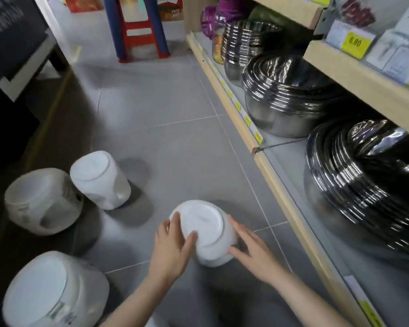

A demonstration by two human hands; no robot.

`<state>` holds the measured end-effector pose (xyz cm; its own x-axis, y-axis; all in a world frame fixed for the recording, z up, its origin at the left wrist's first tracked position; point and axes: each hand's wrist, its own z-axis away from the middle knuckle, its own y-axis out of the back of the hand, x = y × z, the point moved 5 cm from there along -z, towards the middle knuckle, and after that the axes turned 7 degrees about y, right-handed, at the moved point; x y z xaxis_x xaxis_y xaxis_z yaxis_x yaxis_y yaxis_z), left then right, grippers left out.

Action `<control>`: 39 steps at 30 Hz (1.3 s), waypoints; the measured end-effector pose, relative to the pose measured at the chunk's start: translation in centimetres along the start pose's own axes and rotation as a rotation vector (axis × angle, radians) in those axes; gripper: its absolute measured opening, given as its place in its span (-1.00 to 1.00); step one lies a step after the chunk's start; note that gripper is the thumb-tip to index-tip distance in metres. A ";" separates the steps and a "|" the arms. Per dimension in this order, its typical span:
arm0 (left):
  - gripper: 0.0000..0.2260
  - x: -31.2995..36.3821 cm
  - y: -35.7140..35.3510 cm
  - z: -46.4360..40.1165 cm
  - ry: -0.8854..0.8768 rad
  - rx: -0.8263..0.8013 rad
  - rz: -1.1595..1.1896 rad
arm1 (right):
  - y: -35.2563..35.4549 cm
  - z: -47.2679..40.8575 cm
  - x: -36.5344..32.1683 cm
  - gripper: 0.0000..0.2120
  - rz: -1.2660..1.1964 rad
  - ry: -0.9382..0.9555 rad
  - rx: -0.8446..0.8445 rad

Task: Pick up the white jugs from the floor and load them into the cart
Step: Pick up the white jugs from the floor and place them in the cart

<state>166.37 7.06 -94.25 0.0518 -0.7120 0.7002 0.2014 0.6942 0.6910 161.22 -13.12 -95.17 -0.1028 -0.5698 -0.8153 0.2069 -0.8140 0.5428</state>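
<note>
Several white jugs stand upside down on the grey tiled floor. The nearest jug [206,228] is between my two hands. My left hand [174,246] lies on its left side with the thumb on the flat bottom. My right hand [250,250] presses its right side with spread fingers. A second jug [99,179] stands further left. A third jug [43,200] is beside it, in shadow. A fourth jug [52,291] with a label sits at the lower left. No cart is in view.
A wooden shelf edge [267,161] runs along the right, holding stacks of steel basins [291,95] and a nearer stack [368,182]. Red and blue plastic stools [139,27] stand at the far end of the aisle. A dark board [12,36] is at the left.
</note>
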 end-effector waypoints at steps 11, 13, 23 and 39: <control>0.05 -2.0 -0.9 -3.7 -0.315 -0.274 -0.020 | -1.8 -1.9 0.9 0.00 -0.053 0.026 0.011; -0.01 -1.6 -0.5 -4.4 -0.318 -0.231 0.044 | -1.4 -3.0 0.8 -0.03 -0.095 0.027 0.041; -0.21 7.1 8.1 -3.0 -0.051 -0.234 0.341 | 6.9 -1.8 -9.9 -0.31 -0.435 -0.019 0.126; -0.37 35.5 42.0 20.2 0.160 -0.155 0.498 | 26.1 17.5 -51.4 -0.22 -0.460 -0.101 -0.111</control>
<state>156.92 13.08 -36.73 0.3232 -0.3163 0.8919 0.2556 0.9366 0.2395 154.90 -7.09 -35.56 -0.3009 -0.1662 -0.9391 0.2196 -0.9703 0.1014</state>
